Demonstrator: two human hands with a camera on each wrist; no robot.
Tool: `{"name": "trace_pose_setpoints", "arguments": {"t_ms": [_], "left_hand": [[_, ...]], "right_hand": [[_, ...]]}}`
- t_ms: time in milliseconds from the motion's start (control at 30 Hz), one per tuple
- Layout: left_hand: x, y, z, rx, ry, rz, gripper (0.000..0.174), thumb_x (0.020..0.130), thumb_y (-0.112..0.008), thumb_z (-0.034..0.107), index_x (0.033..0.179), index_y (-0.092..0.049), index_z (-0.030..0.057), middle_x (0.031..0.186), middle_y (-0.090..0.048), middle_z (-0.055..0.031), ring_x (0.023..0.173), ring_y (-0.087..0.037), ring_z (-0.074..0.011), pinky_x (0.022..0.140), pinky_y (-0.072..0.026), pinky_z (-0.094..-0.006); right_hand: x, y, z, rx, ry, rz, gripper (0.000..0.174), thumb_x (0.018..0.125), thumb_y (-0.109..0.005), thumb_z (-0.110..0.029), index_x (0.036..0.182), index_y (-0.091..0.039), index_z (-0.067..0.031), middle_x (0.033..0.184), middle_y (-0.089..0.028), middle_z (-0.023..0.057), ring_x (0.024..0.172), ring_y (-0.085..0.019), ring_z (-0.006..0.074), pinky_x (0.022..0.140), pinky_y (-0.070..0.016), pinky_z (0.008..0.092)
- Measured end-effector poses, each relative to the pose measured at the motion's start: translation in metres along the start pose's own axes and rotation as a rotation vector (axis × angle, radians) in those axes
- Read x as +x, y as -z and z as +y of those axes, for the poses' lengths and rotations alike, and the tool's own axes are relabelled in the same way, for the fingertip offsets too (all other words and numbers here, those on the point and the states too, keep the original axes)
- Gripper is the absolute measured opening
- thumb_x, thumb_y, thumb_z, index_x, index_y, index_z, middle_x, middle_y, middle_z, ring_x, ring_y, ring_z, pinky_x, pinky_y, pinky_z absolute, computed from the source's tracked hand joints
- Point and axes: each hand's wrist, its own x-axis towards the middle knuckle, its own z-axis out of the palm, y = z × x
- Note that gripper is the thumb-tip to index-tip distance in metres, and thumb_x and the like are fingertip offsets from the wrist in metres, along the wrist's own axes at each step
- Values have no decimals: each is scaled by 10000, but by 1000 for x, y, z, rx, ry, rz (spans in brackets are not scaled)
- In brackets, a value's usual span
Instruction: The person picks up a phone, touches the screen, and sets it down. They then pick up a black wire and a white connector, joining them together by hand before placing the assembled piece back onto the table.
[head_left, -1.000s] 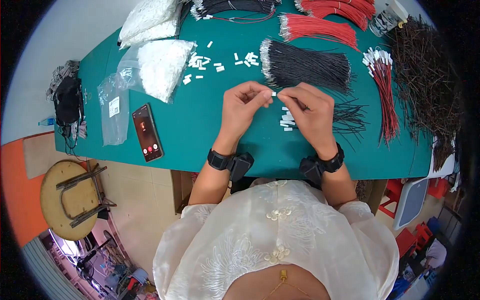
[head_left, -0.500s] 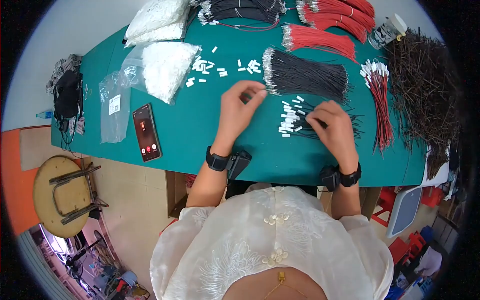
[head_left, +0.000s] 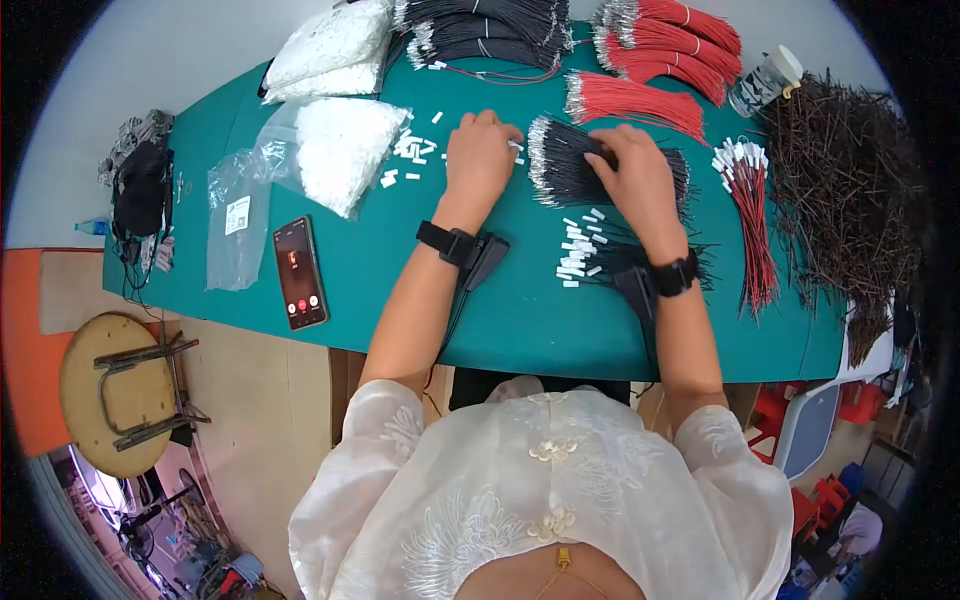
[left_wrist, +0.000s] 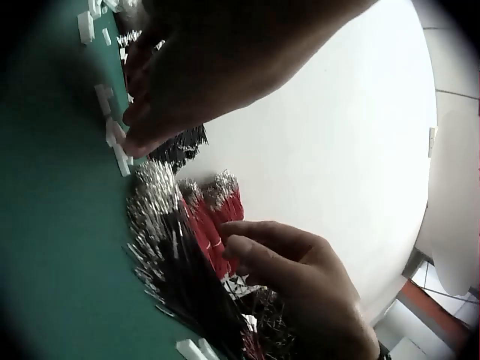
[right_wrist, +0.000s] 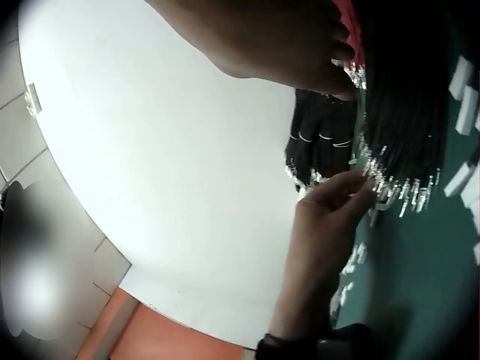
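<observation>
My left hand [head_left: 482,162] reaches down to the table, its fingertips right at a few small white plastic connector housings [left_wrist: 120,159] lying on the green surface. Whether it pinches one I cannot tell. Over the bundle of black wires [head_left: 560,165] with silvery crimped ends hovers my right hand [head_left: 638,180], thumb and fingers apart in the left wrist view. Below that hand lie several black wires fitted with white housings [head_left: 578,250], fanned out side by side. Loose white housings [head_left: 415,147] are scattered to the left of my left hand.
Bags of white housings [head_left: 350,145] stand at the back left, near a phone [head_left: 300,272] and a flat plastic bag [head_left: 237,225]. Red wire bundles [head_left: 640,105], finished red wires [head_left: 750,220], a cup [head_left: 768,80] and a heap of dark brown wires [head_left: 840,180] occupy the right.
My hands were together at a small white piece, then parted. The right moved down to the fitted wires, then up over the black bundle; the left went forward to the loose housings.
</observation>
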Motion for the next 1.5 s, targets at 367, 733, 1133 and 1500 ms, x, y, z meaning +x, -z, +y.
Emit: {"name": "trace_pose_setpoints", "arguments": {"t_ms": [367,733,1133,1500], "left_hand": [[-30,45,5,-347,260,11,139,832,-736,77,970,-745,90,917,-714,-49,848,-670,-234,735,-526,-350],[-69,33,27,-1407,521,-51,161,924,-700,62,1068,-697,-10,969,-748,-98,893,-705,-142,747,-533,-257],[-70,41,30,-1498,581,-136,242,930,-684,41,1163,-673,-25,1006,-746,-129,864,-685,-120,765,-552,-248],[-73,47,35,-1367,456,-125,222,933,-678,41,1145,-715,-14,945,-741,-85,844,-683,-103,741,-517,-232]], "right_hand": [[-3,-13,12,64,31,-16,85,834,-721,-51,888,-675,-5,813,-659,112,772,-632,282,683,-501,388],[-39,9,-59,610,-136,-20,41,881,-708,-14,905,-694,17,801,-682,78,611,-569,109,552,-450,253],[-46,5,-57,627,-182,30,72,839,-747,11,906,-721,18,743,-645,32,580,-463,63,507,-330,232],[-50,4,-57,664,-214,43,73,842,-740,21,913,-723,23,748,-641,24,615,-502,49,524,-359,217]]}}
